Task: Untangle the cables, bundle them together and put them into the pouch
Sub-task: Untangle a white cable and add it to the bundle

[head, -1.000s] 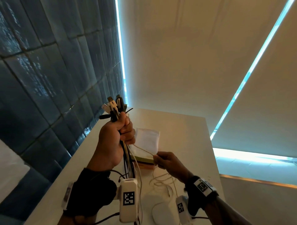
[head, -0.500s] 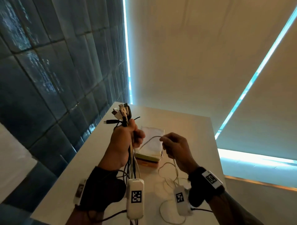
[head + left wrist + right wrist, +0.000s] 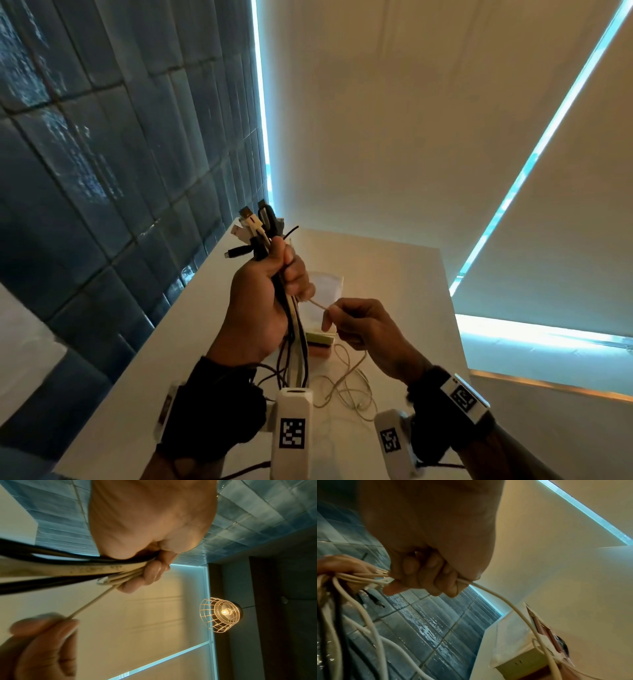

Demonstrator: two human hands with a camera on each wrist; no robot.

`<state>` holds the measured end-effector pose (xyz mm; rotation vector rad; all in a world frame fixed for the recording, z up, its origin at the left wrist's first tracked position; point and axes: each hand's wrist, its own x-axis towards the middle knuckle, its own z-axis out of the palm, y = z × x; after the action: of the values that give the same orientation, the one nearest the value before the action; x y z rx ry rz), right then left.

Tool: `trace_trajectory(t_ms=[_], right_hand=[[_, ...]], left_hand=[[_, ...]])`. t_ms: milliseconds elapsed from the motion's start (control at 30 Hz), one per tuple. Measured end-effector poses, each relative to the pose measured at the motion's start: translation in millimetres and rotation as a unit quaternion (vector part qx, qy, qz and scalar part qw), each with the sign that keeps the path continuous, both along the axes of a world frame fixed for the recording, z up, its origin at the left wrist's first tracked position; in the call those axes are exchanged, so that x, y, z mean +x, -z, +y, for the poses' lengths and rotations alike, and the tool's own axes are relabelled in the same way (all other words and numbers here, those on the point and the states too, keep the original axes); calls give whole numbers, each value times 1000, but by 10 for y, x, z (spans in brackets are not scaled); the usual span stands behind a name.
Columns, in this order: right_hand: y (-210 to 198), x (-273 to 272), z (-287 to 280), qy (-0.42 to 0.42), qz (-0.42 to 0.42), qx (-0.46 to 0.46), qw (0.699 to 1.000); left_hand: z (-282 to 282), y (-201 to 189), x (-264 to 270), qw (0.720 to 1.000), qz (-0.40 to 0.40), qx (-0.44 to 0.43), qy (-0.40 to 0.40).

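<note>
My left hand [image 3: 291, 274] is raised over the table and grips a bundle of black and white cables [image 3: 294, 329]. Their plugs [image 3: 258, 224] stick up out of the fist and the rest hangs down to the table. Just to its right, my right hand [image 3: 334, 313] pinches a thin white cable [image 3: 318, 304] that runs taut into the left fist. In the left wrist view this thin white cable [image 3: 91, 603] stretches between both hands. Its slack [image 3: 346, 387] lies in loops on the table. A whitish pouch [image 3: 329, 284] lies behind my hands, partly hidden.
The pouch rests on a small box [image 3: 320, 342] on the white table [image 3: 394, 274]. A dark tiled wall [image 3: 102, 171] runs along the table's left edge. Cream blinds [image 3: 411, 137] hang behind. A wire-caged lamp [image 3: 221, 614] glows overhead.
My right hand has slid along the thin white cable towards my left fist. The stretch between the hands went from a slack arc to short and taut. The left hand keeps its grip.
</note>
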<state>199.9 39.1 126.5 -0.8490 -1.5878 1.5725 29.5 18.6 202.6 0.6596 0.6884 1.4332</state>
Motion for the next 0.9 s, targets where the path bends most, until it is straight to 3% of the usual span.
trace_trajectory(t_ms=[500, 600, 700, 800, 900], right_hand=[[1030, 197, -9, 90, -167, -50, 980], [1191, 280, 26, 98, -245, -75, 962], [1243, 302, 86, 172, -298, -117, 932], [873, 203, 113, 256, -157, -147, 942], [244, 71, 56, 236, 22, -89, 967]], left_hand=[[-66, -80, -173, 998, 57, 16, -22], [-98, -80, -177, 998, 55, 24, -13], [-132, -31, -108, 995, 95, 9, -10], [-108, 40, -61, 988, 143, -48, -36], [-88, 73, -20, 980, 164, -96, -54]])
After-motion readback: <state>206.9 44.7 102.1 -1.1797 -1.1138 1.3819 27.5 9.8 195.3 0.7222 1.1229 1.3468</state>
